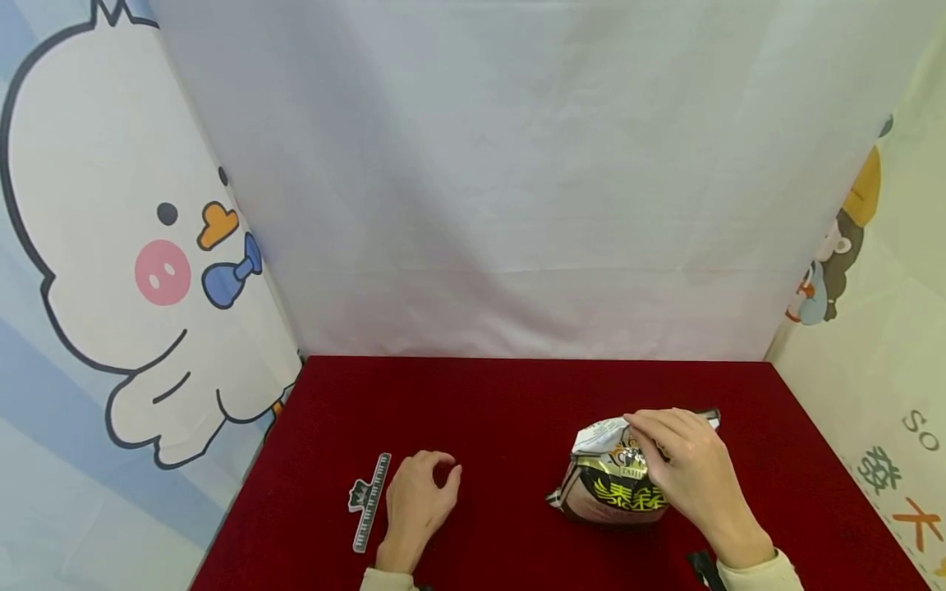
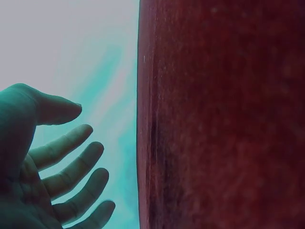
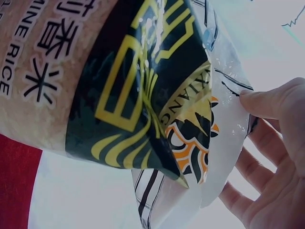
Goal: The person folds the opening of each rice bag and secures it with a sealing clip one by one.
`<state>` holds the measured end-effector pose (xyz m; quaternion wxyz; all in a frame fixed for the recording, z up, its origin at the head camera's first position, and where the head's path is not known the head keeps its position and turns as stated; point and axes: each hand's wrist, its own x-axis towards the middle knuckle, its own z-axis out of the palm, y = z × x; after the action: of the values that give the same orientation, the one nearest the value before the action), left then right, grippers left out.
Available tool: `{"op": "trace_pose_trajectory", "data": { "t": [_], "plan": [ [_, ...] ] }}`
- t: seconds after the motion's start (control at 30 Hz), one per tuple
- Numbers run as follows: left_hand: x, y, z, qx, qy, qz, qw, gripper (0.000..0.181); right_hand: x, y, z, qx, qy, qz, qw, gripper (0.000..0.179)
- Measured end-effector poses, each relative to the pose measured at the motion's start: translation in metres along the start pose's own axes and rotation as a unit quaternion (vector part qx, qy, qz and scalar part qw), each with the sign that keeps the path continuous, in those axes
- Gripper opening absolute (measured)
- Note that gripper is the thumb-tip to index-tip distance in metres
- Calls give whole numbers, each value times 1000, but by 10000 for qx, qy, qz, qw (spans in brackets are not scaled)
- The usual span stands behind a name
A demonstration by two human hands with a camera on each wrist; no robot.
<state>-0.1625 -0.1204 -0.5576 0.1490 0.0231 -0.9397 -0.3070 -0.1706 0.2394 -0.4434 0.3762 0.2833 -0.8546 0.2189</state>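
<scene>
My right hand (image 1: 687,460) pinches the folded top of a bag of rice (image 1: 617,497), which stands on the red table at centre right. In the right wrist view, the thumb (image 3: 262,102) presses the white upper edge of the bag, with the fingers behind it. The bag is dark and gold above, and rice shows through its clear lower part. My left hand (image 1: 420,501) holds nothing, its fingers loosely curved beside a ruler-like clip (image 1: 372,502) with a dark tab. In the left wrist view, thumb and fingers of that hand stand apart.
The dark red tabletop (image 1: 473,410) ends at a pale hanging cloth (image 1: 517,205) behind. Cartoon-printed panels stand at left (image 1: 111,246) and right (image 1: 872,369). A small black piece (image 1: 704,568) lies by the right wrist.
</scene>
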Motion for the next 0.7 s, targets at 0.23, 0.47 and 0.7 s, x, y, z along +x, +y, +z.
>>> {"op": "trace_pose_trajectory", "data": {
  "t": [0.23,0.47,0.7],
  "plan": [
    [2,-7,-5,18,3,-90,10000,18,0,0,0,12,16,-9,10000,34],
    [-1,-17,-11,48,-129,-365,9992,21,0,1,0,-21,-40,39,10000,31],
    [-3,-27,-22,111,-106,-462,9988,22,-2,1,0,-8,-54,58,10000,31]
  ]
}}
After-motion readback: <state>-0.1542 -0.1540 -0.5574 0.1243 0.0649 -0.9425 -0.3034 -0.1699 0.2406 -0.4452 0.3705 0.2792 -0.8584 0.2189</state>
